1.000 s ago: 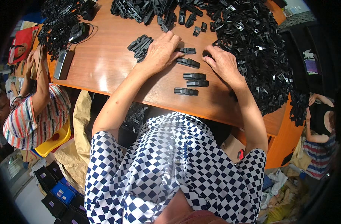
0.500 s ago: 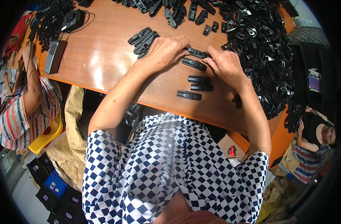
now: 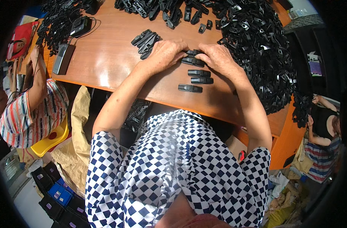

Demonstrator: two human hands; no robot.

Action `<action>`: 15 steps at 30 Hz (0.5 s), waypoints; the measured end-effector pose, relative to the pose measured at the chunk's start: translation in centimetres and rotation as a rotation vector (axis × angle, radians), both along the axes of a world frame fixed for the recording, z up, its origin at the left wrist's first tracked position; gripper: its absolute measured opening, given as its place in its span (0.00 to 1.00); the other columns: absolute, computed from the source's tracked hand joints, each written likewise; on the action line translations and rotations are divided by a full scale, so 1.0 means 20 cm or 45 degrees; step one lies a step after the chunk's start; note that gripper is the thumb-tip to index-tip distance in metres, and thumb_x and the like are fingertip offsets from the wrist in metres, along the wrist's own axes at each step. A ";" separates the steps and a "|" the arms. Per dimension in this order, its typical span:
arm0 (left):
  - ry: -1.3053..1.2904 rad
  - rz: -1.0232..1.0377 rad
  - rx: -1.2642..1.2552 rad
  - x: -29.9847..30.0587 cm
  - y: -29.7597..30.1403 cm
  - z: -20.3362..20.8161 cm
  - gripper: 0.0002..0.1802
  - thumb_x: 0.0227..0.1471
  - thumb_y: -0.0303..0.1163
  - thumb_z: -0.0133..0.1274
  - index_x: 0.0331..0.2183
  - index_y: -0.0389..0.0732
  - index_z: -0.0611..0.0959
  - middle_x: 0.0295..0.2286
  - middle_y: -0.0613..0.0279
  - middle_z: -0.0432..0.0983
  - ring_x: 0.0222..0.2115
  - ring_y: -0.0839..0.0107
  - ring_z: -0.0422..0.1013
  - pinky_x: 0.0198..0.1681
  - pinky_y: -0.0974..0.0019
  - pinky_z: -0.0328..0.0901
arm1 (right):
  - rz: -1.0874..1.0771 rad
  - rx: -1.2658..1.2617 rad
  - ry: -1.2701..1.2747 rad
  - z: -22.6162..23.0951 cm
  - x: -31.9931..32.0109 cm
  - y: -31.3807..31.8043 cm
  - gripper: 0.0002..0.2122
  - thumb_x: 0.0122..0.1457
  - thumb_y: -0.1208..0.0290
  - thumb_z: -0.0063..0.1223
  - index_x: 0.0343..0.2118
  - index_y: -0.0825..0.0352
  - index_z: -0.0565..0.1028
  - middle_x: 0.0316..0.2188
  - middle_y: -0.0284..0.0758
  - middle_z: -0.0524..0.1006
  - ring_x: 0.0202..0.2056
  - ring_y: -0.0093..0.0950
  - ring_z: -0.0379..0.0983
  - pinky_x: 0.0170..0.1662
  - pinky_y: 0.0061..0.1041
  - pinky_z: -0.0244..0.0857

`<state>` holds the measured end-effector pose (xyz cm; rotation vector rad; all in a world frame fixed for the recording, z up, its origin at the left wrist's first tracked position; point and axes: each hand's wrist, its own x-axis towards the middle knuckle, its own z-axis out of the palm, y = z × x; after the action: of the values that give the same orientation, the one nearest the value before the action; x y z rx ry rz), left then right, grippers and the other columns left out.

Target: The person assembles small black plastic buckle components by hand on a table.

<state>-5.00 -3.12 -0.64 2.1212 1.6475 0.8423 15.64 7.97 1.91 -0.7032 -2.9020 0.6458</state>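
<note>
My left hand (image 3: 166, 56) and my right hand (image 3: 219, 59) face each other over the wooden table. Their fingers are closed on opposite ends of a small black plastic part (image 3: 192, 52), mostly covered by the fingertips. Just below it, close to both hands, lies a similar black plastic part (image 3: 191, 61). Nearer to me are two more parts lying close together, an upper one (image 3: 198, 73) and a lower one (image 3: 202, 80), then a single one (image 3: 190, 88). Beside my left hand several longer black parts (image 3: 145, 43) lie side by side at a slant.
A large heap of black plastic pieces (image 3: 253, 53) covers the table's right side. More black parts (image 3: 150, 8) lie along the far edge. A grey box-shaped device (image 3: 64, 59) and a black corded device (image 3: 81, 26) stand at left. Co-workers sit left and right.
My right hand has come in toward my left, so the gap between them is narrower and the part they grip is more covered. The whole view has shifted slightly.
</note>
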 end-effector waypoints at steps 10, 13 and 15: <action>-2.269 0.409 -1.470 0.42 -0.83 -0.03 0.11 0.63 0.36 0.54 0.39 0.38 0.78 0.37 0.52 0.81 0.33 0.68 0.81 0.37 0.72 0.77 | -0.148 0.027 0.503 -0.25 0.09 -0.36 0.23 0.60 0.57 0.57 0.55 0.63 0.72 0.53 0.41 0.71 0.55 0.42 0.67 0.56 0.42 0.61; -2.864 0.490 -1.345 0.39 -0.83 -0.08 0.14 0.61 0.25 0.54 0.46 0.26 0.76 0.42 0.37 0.78 0.43 0.53 0.79 0.46 0.64 0.78 | -0.152 -0.003 0.486 -0.25 -0.03 -0.57 0.22 0.59 0.60 0.58 0.55 0.63 0.72 0.54 0.42 0.70 0.54 0.42 0.67 0.56 0.41 0.61; -3.021 0.447 -1.231 0.37 -0.88 -0.09 0.15 0.59 0.19 0.52 0.47 0.22 0.74 0.43 0.36 0.77 0.44 0.52 0.78 0.49 0.64 0.76 | -0.016 0.007 0.490 -0.26 -0.14 -0.71 0.21 0.59 0.61 0.57 0.53 0.63 0.72 0.54 0.42 0.69 0.55 0.42 0.66 0.56 0.41 0.61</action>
<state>2.42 -20.64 -2.39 -0.4114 0.4706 1.1885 12.77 -6.22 -3.31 -0.5269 -2.5428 0.6853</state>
